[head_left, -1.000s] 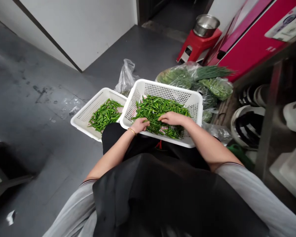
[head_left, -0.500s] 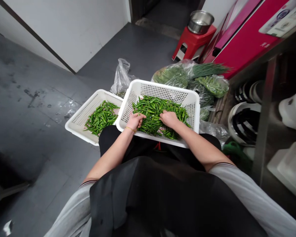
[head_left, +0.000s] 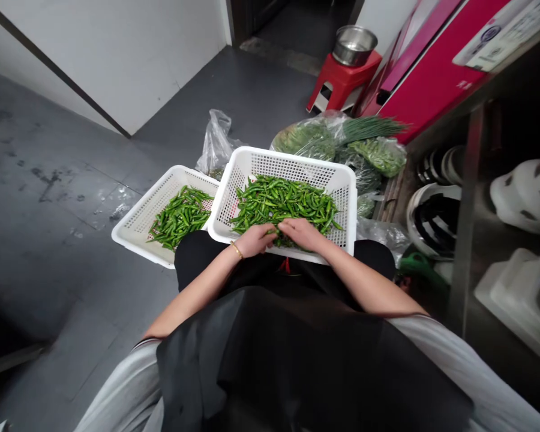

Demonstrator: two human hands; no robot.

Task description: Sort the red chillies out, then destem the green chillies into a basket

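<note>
A white perforated plastic basket (head_left: pixel 348 210) rests across my lap, with a heap of green chili peppers (head_left: pixel 283 198) inside. Over its near side, my left hand (head_left: pixel 253 241) is closed, with a bit of green chili pepper (head_left: pixel 271 231) showing at the fingertips. My right hand (head_left: pixel 302 233) is closed in a pinch, its fingertips meeting those of the left at the pepper. What the right fingers grip is hidden. Left of this basket, partly beneath its edge, a second white basket (head_left: pixel 135 225) holds more green chili peppers (head_left: pixel 180 216).
Beyond the baskets are a clear plastic bag (head_left: pixel 216 141) and bagged greens (head_left: pixel 306 138) with long green stalks (head_left: pixel 373 128). A metal pot (head_left: pixel 354 45) stands on a red stool (head_left: pixel 342 78). Shelving at right holds white containers (head_left: pixel 524 195).
Both hands have come toward me, from over the pepper heap to the basket's near side. They have also drawn together until their fingertips meet.
</note>
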